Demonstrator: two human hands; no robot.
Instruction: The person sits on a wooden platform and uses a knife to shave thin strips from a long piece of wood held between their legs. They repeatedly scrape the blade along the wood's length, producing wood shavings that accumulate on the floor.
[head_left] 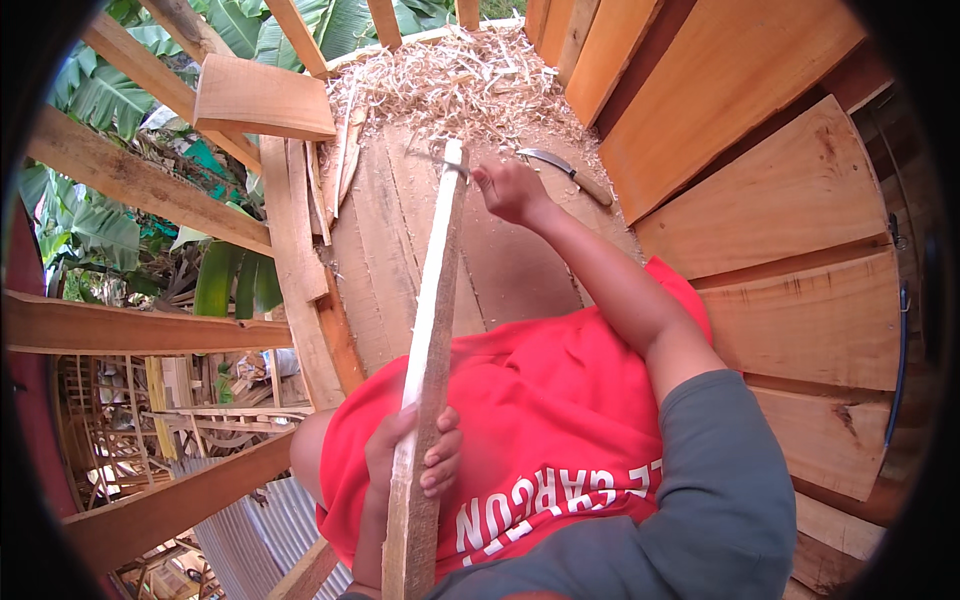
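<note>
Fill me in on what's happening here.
A person's left hand grips a long wooden bar toward its near end. The right hand, closed at the far end, seems to hold a blurred blade against it. A curved knife lies to the right on the floorboards, with shavings heaped beyond.

Upper left: a thick wooden block (262,97) sat against the slatted railing (150,187) | beyond: broad green leaves (212,280) crowded close | lower left: corrugated metal sheets (235,540) lay outside | right: an orange-brown plank wall (770,215) showed dark gaps | below: plank floor (372,270) ran lengthwise
</note>
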